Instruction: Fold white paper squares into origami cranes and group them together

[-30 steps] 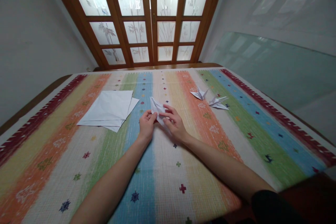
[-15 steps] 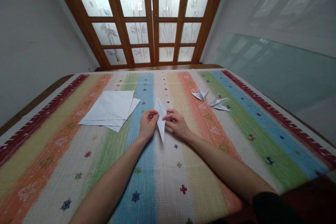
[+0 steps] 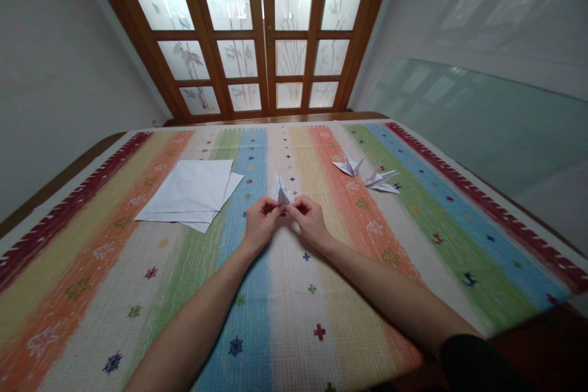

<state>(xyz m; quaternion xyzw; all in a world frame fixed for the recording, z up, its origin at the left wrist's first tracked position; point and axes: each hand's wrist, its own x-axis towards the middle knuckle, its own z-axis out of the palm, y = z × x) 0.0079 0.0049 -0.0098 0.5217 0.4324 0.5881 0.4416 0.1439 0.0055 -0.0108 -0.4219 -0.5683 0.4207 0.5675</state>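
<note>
Both left hand (image 3: 260, 224) and right hand (image 3: 309, 219) pinch folded paper (image 3: 281, 195).

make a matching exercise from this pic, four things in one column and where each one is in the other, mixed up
1 paper stack
2 folded paper
3 cranes
4 door

a pinched between left hand and right hand
b on the cloth, left of the hands
c beyond the table
d on the cloth, right of the hands and farther off

Pairs: 1-b, 2-a, 3-d, 4-c
</note>
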